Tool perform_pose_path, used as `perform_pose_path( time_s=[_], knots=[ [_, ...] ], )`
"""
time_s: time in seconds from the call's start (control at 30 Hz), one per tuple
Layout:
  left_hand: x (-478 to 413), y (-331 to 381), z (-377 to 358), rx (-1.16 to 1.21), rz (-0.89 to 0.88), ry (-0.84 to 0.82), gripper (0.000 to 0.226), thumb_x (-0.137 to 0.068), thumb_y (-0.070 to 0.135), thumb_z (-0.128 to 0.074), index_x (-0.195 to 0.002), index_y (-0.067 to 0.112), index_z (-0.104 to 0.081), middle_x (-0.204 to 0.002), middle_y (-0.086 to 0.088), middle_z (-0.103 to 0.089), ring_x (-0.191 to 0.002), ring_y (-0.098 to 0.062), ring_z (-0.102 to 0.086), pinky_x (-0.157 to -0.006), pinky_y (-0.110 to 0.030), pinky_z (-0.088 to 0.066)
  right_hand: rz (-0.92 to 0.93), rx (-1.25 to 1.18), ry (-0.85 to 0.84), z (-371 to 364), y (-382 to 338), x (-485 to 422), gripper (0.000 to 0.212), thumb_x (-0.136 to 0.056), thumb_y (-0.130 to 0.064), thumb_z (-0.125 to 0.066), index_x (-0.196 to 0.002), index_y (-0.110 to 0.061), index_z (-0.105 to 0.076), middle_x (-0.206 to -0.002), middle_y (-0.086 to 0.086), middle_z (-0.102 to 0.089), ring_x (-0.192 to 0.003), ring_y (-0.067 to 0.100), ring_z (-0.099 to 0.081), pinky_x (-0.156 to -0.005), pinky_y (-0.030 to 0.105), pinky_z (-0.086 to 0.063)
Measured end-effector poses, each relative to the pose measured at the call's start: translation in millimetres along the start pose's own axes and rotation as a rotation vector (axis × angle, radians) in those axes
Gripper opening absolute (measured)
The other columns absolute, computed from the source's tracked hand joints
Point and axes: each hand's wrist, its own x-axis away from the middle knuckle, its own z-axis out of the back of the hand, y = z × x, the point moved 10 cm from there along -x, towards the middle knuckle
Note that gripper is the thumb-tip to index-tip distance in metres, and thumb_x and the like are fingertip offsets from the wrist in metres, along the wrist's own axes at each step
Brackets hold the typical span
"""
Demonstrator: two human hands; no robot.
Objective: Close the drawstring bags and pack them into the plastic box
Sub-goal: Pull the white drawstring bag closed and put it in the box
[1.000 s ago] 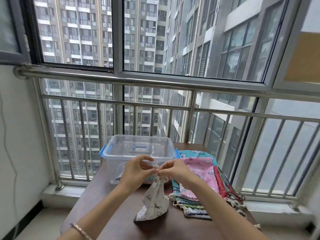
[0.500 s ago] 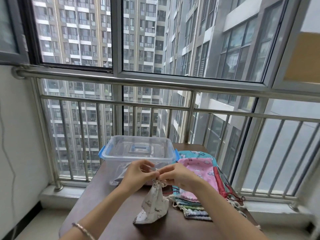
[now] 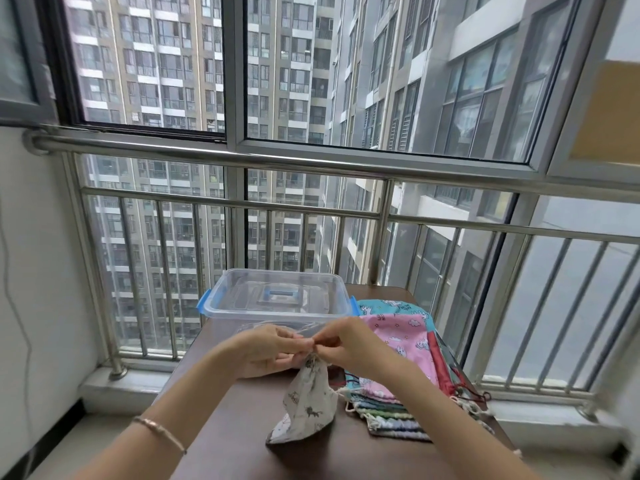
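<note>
A white drawstring bag (image 3: pixel 306 401) printed with small animals hangs from its gathered mouth, its bottom touching the brown table (image 3: pixel 239 445). My left hand (image 3: pixel 266 351) and my right hand (image 3: pixel 341 342) meet above it, each pinching the cords at the bag's neck. Right behind my hands stands the clear plastic box (image 3: pixel 277 303) with blue clips; a lid with a blue handle shows on or in it. A stack of flat drawstring bags (image 3: pixel 398 372), pink and teal on top, lies to the right.
Loose red and cream cords (image 3: pixel 467 398) trail off the stack toward the table's right edge. A steel railing (image 3: pixel 311 161) and barred window close off the far side, just behind the box. A white wall (image 3: pixel 31 271) rises at the left.
My hands have stayed together at the bag's neck, working the cords. The bag has shifted only slightly and hangs a little more gathered at its mouth.
</note>
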Motion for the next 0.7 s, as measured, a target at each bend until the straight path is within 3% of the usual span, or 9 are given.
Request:
perform_pose_path(
  time_s=[0.1, 0.17, 0.23, 0.33, 0.47, 0.6, 0.7],
  knots=[
    [4, 5, -2, -0.078, -0.053, 0.027, 0.035, -0.07, 0.006, -0.078, -0.101, -0.002, -0.063, -0.098, -0.016, -0.069, -0.091, -0.021, -0.068, -0.075, -0.023, -0.058, 0.009, 0.07, -0.025, -1, -2, 1, 0.016, -0.09, -0.016, -0.062, -0.096, -0.011, -0.076, -0.087, -0.003, -0.066, -0.066, 0.0, -0.054, -0.06, 0.014, -0.045],
    [8, 16, 3, -0.241, -0.151, 0.133, 0.039, -0.07, 0.007, -0.08, -0.103, -0.001, -0.062, -0.101, -0.018, -0.07, -0.094, -0.024, -0.07, -0.08, -0.029, -0.057, -0.03, 0.074, -0.064, -5, 2, 1, 0.019, -0.093, -0.022, -0.059, -0.093, -0.007, -0.072, -0.091, 0.003, -0.064, -0.07, 0.005, -0.053, -0.065, 0.02, -0.046],
    [14, 30, 4, -0.453, -0.261, 0.227, 0.031, -0.072, 0.011, -0.081, -0.098, 0.002, -0.067, -0.095, -0.014, -0.073, -0.088, -0.021, -0.071, -0.078, -0.031, -0.058, -0.103, -0.023, -0.087, -10, 9, 1, 0.024, -0.093, -0.023, -0.058, -0.084, -0.003, -0.068, -0.081, 0.006, -0.059, -0.068, 0.01, -0.049, -0.062, 0.027, -0.042],
    [19, 47, -7, -0.785, -0.414, 0.28, 0.012, -0.075, 0.017, -0.078, -0.083, 0.009, -0.074, -0.076, -0.004, -0.073, -0.069, -0.009, -0.065, -0.069, -0.023, -0.054, -0.276, -0.35, -0.105, -21, 30, 2, 0.02, -0.091, -0.018, -0.057, -0.072, -0.011, -0.062, -0.069, 0.004, -0.047, -0.065, 0.01, -0.042, -0.061, 0.023, -0.035],
    [22, 52, -14, -0.915, -0.504, 0.302, 0.01, -0.076, 0.022, -0.075, -0.078, 0.012, -0.075, -0.074, -0.006, -0.074, -0.061, -0.005, -0.06, -0.06, -0.024, -0.048, -0.436, -0.87, -0.19, -51, 49, 6, 0.018, -0.083, -0.021, -0.067, -0.091, -0.005, -0.07, -0.08, 0.005, -0.061, -0.08, 0.014, -0.055, -0.082, 0.029, -0.045],
    [23, 58, -18, -1.147, -0.537, 0.417, 0.016, -0.082, 0.033, -0.071, -0.078, 0.018, -0.074, -0.061, 0.007, -0.067, -0.047, 0.002, -0.049, -0.046, -0.011, -0.035, -0.464, -1.203, -0.237, -65, 50, 9, 0.026, -0.082, -0.017, -0.07, -0.102, -0.001, -0.067, -0.077, 0.0, -0.057, -0.07, 0.006, -0.053, -0.07, 0.019, -0.044],
    [21, 58, -19, -1.28, -0.503, 0.463, 0.023, -0.085, 0.036, -0.066, -0.075, 0.017, -0.072, -0.06, 0.006, -0.063, -0.05, -0.007, -0.047, -0.044, -0.017, -0.033, -0.459, -1.198, -0.2, -65, 50, 9, 0.05, -0.081, -0.014, -0.07, -0.121, 0.013, -0.057, -0.081, 0.002, -0.059, -0.07, 0.006, -0.053, -0.07, 0.018, -0.043]
  ],
)
